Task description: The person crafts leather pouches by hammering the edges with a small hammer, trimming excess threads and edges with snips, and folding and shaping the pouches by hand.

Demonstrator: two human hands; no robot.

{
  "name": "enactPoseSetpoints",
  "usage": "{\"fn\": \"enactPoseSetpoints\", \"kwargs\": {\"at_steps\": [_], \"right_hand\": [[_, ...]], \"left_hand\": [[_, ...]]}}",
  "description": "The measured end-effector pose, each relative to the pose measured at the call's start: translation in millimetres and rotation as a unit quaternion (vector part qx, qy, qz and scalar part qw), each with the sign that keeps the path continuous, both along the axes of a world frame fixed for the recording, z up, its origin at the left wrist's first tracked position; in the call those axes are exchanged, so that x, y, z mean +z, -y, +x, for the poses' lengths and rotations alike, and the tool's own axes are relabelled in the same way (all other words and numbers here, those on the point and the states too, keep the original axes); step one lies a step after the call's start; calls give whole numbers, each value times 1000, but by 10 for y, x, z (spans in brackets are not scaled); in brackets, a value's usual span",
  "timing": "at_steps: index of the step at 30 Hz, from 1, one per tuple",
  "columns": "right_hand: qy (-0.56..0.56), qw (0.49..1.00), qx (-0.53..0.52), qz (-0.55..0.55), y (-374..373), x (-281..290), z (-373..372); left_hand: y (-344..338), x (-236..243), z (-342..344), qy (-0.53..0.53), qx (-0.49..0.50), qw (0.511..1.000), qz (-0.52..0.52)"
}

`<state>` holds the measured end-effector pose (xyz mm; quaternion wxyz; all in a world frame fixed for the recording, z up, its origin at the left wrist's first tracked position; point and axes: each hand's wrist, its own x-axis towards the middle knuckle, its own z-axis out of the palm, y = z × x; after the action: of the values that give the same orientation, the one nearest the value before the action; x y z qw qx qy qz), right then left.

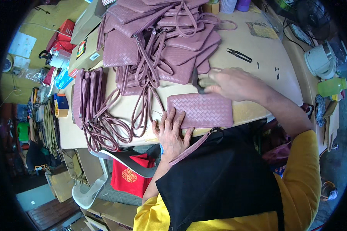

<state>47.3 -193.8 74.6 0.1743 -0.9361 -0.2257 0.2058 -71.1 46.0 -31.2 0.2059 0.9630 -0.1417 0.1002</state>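
One woven pouch (pixel 204 109): under left fingers (pixel 169 117), slightly spread
Right fingers (pixel 213 89): gripping dark tool (pixel 197 81)
Piled pouches (pixel 177 63): beyond left fingers

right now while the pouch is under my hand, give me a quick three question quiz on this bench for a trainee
1. Which hand rests on the corner of the pouch nearest the apron?
2. True or false: the snips lie to the right of the pile.
3. Fill in: the apron is black, the sleeves are ___.

Key: 1. left hand; 2. true; 3. yellow.
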Motion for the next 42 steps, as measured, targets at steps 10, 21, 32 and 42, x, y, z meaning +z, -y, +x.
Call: {"fn": "enactPoseSetpoints", "kwargs": {"at_steps": [10, 21, 32, 42], "right_hand": [[-3, 985, -174, -13, 389, -83, -308], [69, 976, -207, -7, 705, -514, -868], [32, 962, -255, 95, 847, -504, -715], [-51, 883, -324, 335, 735, -229, -769]], "left_hand": [[-8, -12, -5, -4, -1, 1000, 20], [-14, 89, 54, -4, -29, 1000, 9], [-352, 93, 342, 63, -175, 981, -47], [-786, -149, 120, -314, 57, 714, -624]]}}
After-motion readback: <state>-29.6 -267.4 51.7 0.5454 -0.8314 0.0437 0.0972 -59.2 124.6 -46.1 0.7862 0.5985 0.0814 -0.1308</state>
